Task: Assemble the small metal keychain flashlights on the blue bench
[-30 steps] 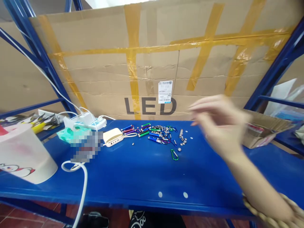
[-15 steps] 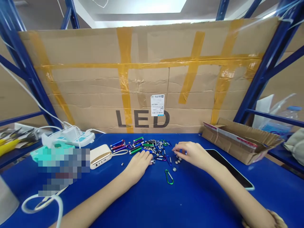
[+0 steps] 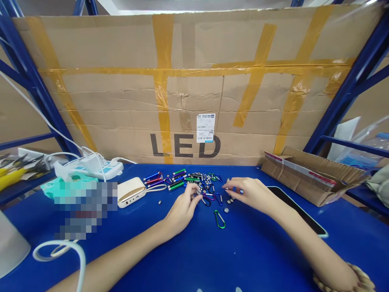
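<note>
Far left on the blue table (image 3: 188, 259): a white cable loop (image 3: 60, 253), a power strip (image 3: 97, 168) and a cream power bank (image 3: 131, 191). The left hand (image 3: 184, 207) rests at table centre, fingertips pinched together on a small piece at the near edge of the pile of mini flashlights (image 3: 182, 180); the piece itself is too small to identify. A green carabiner (image 3: 219, 219) lies just near of the two hands. The right hand (image 3: 247, 191) has its fingers drawn together over the small silver button cells (image 3: 229, 200). Right of it lie a dark tablet (image 3: 298, 211) and an open cardboard box (image 3: 313, 174).
</note>
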The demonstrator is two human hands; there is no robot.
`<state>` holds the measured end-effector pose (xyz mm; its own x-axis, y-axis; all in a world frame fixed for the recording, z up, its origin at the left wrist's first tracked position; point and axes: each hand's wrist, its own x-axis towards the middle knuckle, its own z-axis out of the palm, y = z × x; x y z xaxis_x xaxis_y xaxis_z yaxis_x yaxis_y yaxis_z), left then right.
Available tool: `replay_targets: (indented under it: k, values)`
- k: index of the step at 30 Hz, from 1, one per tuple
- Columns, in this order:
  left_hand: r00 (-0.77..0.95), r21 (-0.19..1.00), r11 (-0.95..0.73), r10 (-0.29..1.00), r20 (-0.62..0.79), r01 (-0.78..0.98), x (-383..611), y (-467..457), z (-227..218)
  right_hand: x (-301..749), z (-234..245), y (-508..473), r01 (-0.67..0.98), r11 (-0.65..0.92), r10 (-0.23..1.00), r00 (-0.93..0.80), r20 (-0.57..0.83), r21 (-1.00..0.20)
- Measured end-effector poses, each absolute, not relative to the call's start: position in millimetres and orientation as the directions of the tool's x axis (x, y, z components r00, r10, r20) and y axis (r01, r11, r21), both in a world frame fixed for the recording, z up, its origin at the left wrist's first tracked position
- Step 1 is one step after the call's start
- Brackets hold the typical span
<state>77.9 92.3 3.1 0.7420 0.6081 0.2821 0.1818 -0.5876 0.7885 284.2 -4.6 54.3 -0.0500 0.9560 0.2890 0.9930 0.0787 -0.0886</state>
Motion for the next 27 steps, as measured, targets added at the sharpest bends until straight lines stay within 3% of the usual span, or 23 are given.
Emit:
replay_targets:
  k: [4,10,16,19,23,27]
  values:
    - [0.68,0.946,-0.319,0.683,0.267,-0.051,82,97,3,281,49,-3,0.993,0.076,0.955,-0.047,0.293,-0.089]
    - [0.643,0.986,-0.08,0.75,0.156,-0.146,89,89,8,262,36,0,0.982,0.165,0.961,-0.138,0.242,-0.097]
    - [0.742,0.985,-0.086,0.649,0.168,-0.148,87,72,7,244,37,-7,0.918,0.31,0.856,-0.156,0.492,-0.247]
    - [0.781,0.996,-0.023,0.619,0.081,-0.085,85,69,7,244,39,-9,0.901,0.375,0.799,-0.196,0.569,-0.217]
    - [0.717,0.997,0.024,0.696,0.04,-0.078,83,75,8,264,42,-6,0.972,0.232,0.756,-0.163,0.634,-0.027]
    - [0.585,0.983,0.101,0.811,0.007,-0.152,84,88,6,284,43,-3,0.994,-0.012,0.769,0.082,0.634,-0.113]
